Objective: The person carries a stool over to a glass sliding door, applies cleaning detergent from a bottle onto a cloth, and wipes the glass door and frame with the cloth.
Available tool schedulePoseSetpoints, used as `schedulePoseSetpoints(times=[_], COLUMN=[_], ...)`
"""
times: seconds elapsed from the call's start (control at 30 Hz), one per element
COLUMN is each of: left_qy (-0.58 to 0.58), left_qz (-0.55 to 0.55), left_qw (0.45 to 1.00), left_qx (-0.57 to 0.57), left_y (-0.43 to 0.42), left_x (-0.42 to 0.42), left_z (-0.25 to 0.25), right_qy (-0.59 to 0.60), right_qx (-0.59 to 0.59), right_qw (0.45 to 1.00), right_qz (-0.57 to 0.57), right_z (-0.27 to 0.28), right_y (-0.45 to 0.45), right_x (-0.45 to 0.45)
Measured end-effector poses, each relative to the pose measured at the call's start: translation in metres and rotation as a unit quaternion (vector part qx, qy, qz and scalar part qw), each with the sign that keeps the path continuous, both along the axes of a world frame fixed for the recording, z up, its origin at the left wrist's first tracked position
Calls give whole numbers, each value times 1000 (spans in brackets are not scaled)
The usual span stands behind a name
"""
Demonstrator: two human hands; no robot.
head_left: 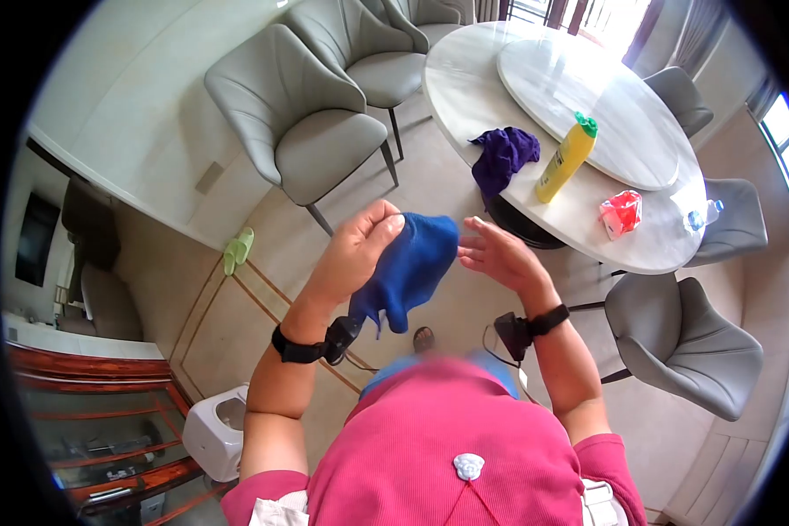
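A blue cloth (412, 263) hangs in the air in front of my body, its upper left corner pinched between the thumb and fingers of my left hand (357, 248). Its lower end dangles near my left wrist. My right hand (504, 255) is at the cloth's right edge, fingers extended and apart, with nothing held; whether the fingertips touch the cloth is unclear. Black straps with small devices are on both wrists.
A round marble table (473, 88) bears a purple cloth (505, 159), a yellow bottle with a green cap (567, 159), a red and white packet (621, 216) and a clear bottle (703, 216). Grey chairs (329, 158) surround it. Green slippers (238, 252) lie on the floor.
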State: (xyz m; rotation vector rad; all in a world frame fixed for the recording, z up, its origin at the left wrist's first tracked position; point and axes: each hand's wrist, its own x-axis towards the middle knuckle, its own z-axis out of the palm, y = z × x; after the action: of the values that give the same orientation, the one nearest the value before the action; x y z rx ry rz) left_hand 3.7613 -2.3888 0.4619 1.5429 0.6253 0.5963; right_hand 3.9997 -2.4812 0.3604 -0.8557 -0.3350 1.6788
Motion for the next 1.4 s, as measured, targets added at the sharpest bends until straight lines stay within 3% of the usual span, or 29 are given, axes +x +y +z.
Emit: schedulePoseSetpoints(times=[0.07,0.2,0.3,0.33,0.43,0.53,0.57,0.6,0.7,0.8,0.87,0.97,1.1,1.2,1.27,1.33,1.4], left_qy=[-18,59,95,127,201,294,310,314,307,217,207,221,236,251,260,286,308], left_qz=[12,10,32,33,47,89,101,114,152,190,192,205,233,249,230,208,177], left_qw=[1000,997,995,990,969,911,898,901,918,945,948,943,935,931,934,926,912], left_qx=[15,50,10,45,136,276,294,277,202,153,147,144,126,87,78,135,207], left_y=[11,21,20,19,16,14,12,10,-2,-5,-14,-24,-35,-41,-42,-48,-42], left_x=[1,-4,-5,-7,-17,-39,-43,-47,-51,-57,-52,-43,-37,-45,-51,-63,-70], left_z=[2,17,29,36,51,53,55,57,64,65,78,90,98,101,102,83,69], right_qy=[101,-118,-221,-264,-292,-363,-346,-301,-341,-289,-72,-226,-191,-244,-219,-196,-265], right_qx=[-62,-151,-103,-93,27,173,195,111,143,203,236,279,216,283,247,170,187], right_qw=[992,967,938,920,929,908,915,940,918,916,923,881,916,914,934,955,937], right_qz=[47,169,248,275,224,114,71,120,140,190,294,308,280,158,132,146,129], right_z=[-51,-27,-33,-32,-45,-48,-45,-28,-4,16,21,20,12,-5,-10,-7,-1], right_y=[20,28,39,41,45,56,61,65,79,84,87,90,94,107,115,121,129], right_x=[-2,-49,-48,-45,-23,6,14,21,40,53,63,62,55,56,58,54,54])
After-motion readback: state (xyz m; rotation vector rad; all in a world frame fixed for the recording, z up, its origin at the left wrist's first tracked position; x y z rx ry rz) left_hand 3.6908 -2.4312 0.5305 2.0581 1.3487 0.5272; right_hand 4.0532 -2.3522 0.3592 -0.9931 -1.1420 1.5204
